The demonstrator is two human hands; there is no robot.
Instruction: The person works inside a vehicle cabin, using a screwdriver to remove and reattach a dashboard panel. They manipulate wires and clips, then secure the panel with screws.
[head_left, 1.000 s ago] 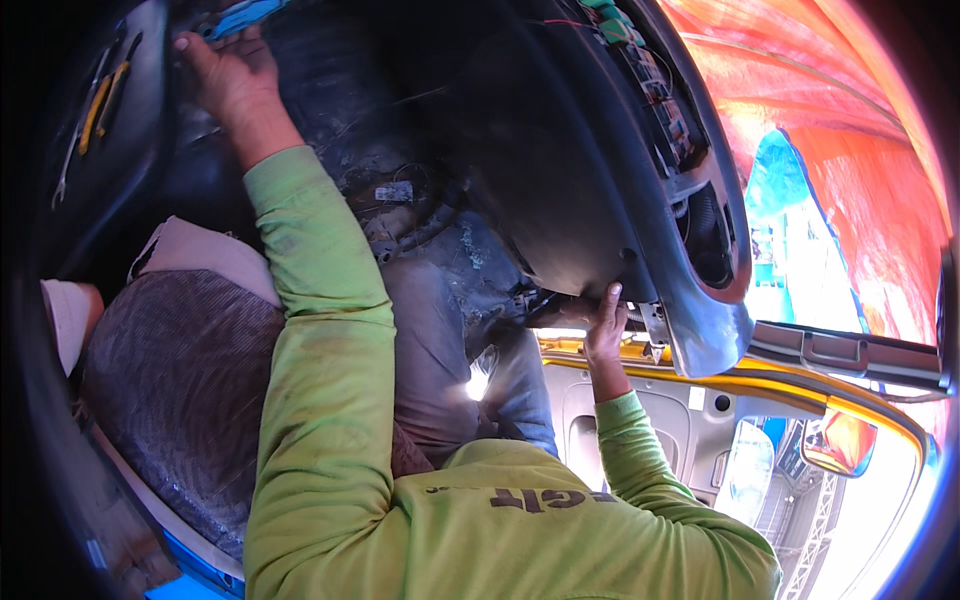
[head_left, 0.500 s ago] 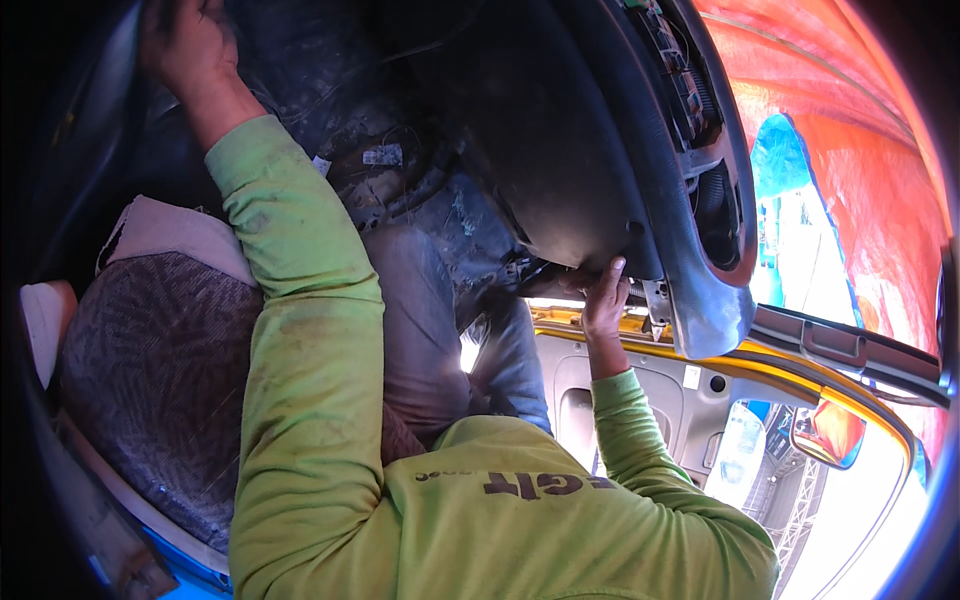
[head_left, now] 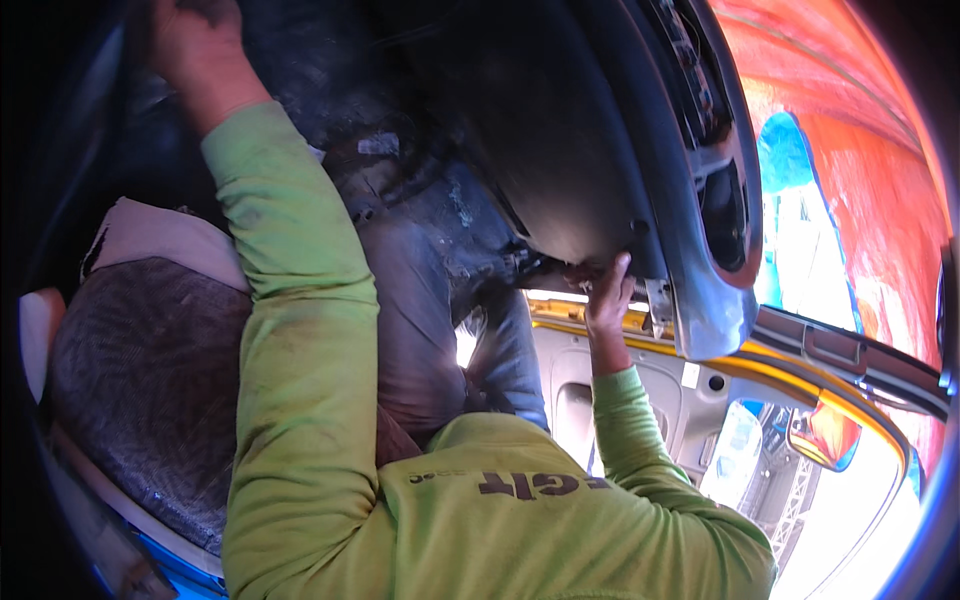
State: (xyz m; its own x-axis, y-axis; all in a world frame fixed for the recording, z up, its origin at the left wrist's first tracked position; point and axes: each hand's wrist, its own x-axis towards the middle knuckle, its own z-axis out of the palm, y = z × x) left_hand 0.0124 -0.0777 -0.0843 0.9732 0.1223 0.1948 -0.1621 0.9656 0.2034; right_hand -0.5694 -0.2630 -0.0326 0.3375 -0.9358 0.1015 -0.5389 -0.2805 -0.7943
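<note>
The fingers of the right hand (head_left: 607,300) curl up against the lower edge of the dark dashboard panel (head_left: 560,130), touching it where a small metal bracket (head_left: 660,305) hangs just to the right — whether they pinch anything there I cannot tell, as the tips are hidden against the panel. The panel itself fills the far middle of the view, with its grey rim (head_left: 715,310) curving down on the right around a dark oval opening (head_left: 725,205); what lies inside that opening is too dark to make out.

The fingers of the left hand (head_left: 195,40) are pressed onto a dark surface at the far left, palm flat by the look of it, though the tips run out of view at the upper edge, so their grip cannot be told.

Both arms wear lime-green sleeves (head_left: 300,330). Between them lie legs in worn blue jeans (head_left: 430,290). On the left, near the elbow, sits a grey woven car seat (head_left: 140,380) with a pale headrest cover (head_left: 160,235). On the near right an open door (head_left: 680,400) with a yellow frame shows a side mirror (head_left: 823,432) — beyond it, orange sheeting (head_left: 860,150) far right.
</note>
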